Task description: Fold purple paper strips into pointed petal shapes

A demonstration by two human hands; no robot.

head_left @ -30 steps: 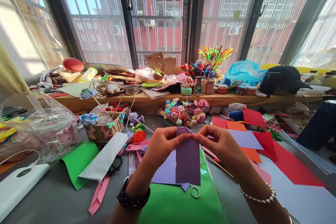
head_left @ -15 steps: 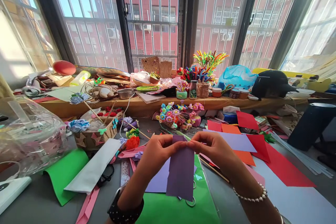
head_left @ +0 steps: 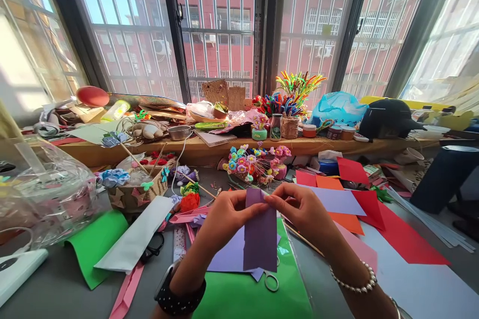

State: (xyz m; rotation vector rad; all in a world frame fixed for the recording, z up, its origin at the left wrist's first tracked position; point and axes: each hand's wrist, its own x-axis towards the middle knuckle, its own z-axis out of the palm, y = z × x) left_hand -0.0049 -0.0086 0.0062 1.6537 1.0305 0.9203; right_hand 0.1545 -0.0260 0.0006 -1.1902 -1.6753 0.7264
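A strip of purple paper (head_left: 260, 241) hangs upright in front of me, held near its top edge. My left hand (head_left: 228, 214) pinches it from the left between thumb and fingers. At the top right corner, my right hand (head_left: 295, 204) pinches the same strip, its fingertips touching the left thumb. Beneath the strip, a lighter purple sheet (head_left: 228, 254) lies on a green sheet (head_left: 247, 299). Scissors, with one ring handle (head_left: 271, 281) showing, lie partly hidden by the strip and the purple paper.
Red sheets (head_left: 407, 232) and a white sheet (head_left: 430, 284) spread over the right side, near a dark tumbler (head_left: 445, 179). To the left lie a folded white paper (head_left: 134, 237), green foam (head_left: 97, 246) and a flower basket (head_left: 138, 194). Small crocheted-looking flowers (head_left: 254, 162) stand behind my hands.
The strip has risen slightly and its lower end has shifted a little right, uncovering more of the scissors' handle. Both hands keep their pinch on it.
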